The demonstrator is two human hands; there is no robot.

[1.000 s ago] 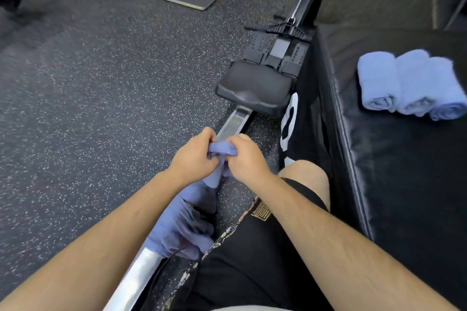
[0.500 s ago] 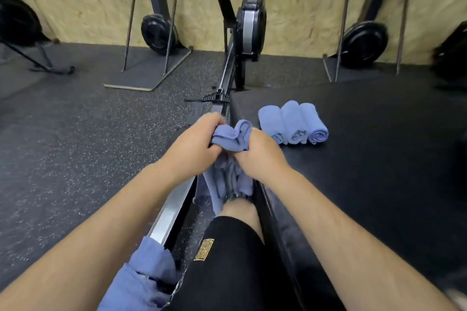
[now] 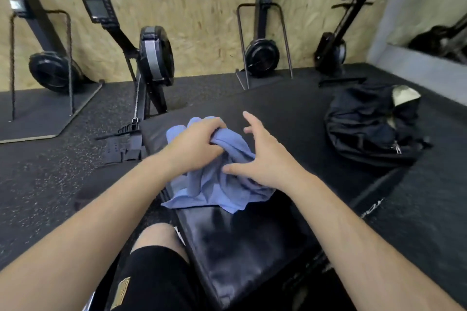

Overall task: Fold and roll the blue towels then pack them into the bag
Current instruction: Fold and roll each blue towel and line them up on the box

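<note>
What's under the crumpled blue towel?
The black padded box lies under the crumpled blue towel. The left hand grips its top; anything beneath the folds is hidden.

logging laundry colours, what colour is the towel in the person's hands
Plain light blue towel, no pattern; seen best in the head view.

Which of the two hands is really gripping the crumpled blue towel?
The left hand, its fingers curled round a bunch of the crumpled blue towel; the right hand has its fingers spread.

Black padded box [image 3: 240,247] on speckled rubber floor [image 3: 50,179], rowing machine [image 3: 155,55] just beside it, chipboard wall [image 3: 202,7] behind.
</note>
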